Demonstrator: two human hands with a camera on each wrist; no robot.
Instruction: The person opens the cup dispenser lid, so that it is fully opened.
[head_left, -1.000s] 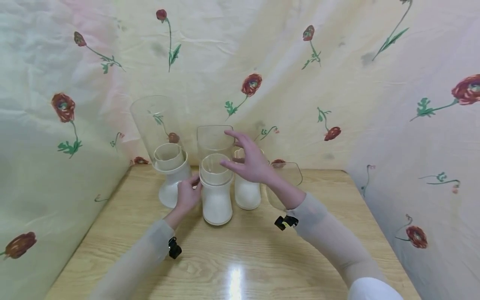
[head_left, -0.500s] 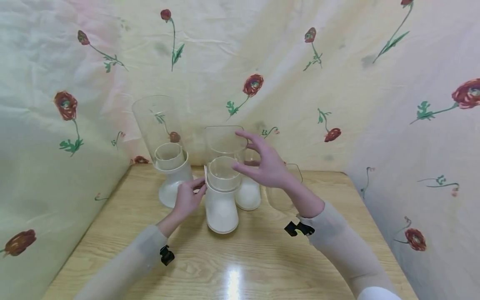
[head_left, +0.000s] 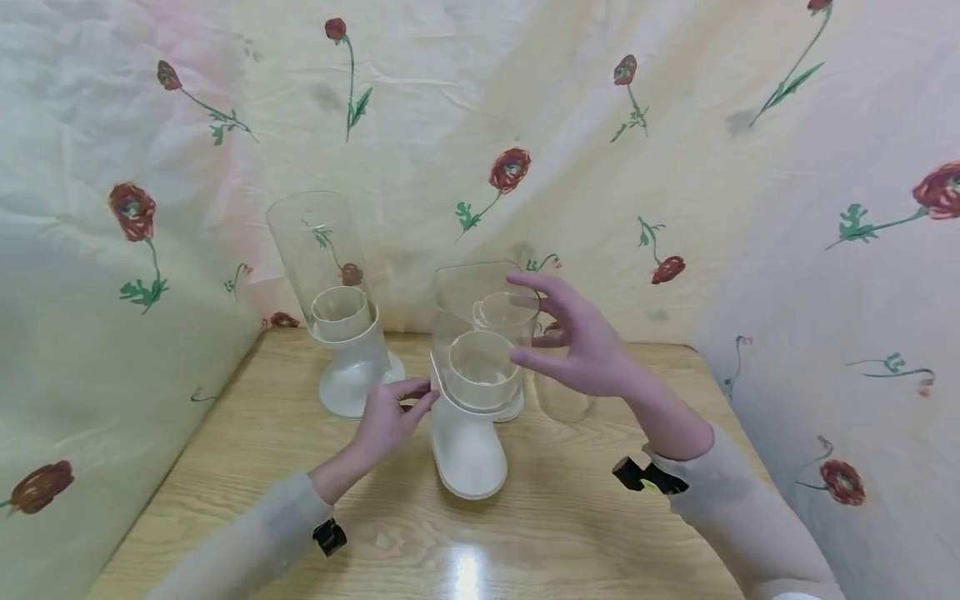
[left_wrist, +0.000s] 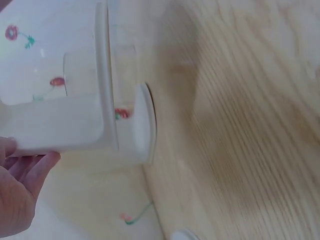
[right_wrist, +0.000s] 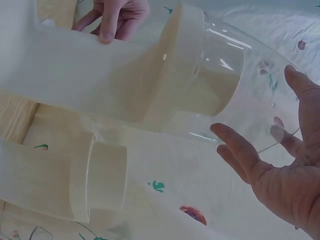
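Observation:
A white candle holder [head_left: 471, 450] with a white cup in its top and a clear glass cylinder [head_left: 450, 292] round the cup leans over the table's middle. My left hand [head_left: 392, 417] pinches the holder's side with thumb and fingertips. My right hand [head_left: 581, 342] grips the glass cylinder from the right, thumb on the near side, fingers on the far side. In the right wrist view a right fingertip [right_wrist: 277, 133] shows at the glass. The left wrist view has the left hand [left_wrist: 20, 195] at the white wall of the holder, its palm partly out of frame.
A second holder [head_left: 352, 379] with a tall glass cylinder [head_left: 307, 242] stands at the back left. Another white holder [right_wrist: 45, 175] without glass is mostly hidden behind the held one. A loose glass cylinder [head_left: 562, 400] stands behind my right arm. Flowered cloth [head_left: 420, 125] surrounds the wooden table [head_left: 570, 533].
Both hands have carried the candle holder with its glass to the right and toward me. It is more tilted now, its top leaning toward the back, and it covers the holder behind it.

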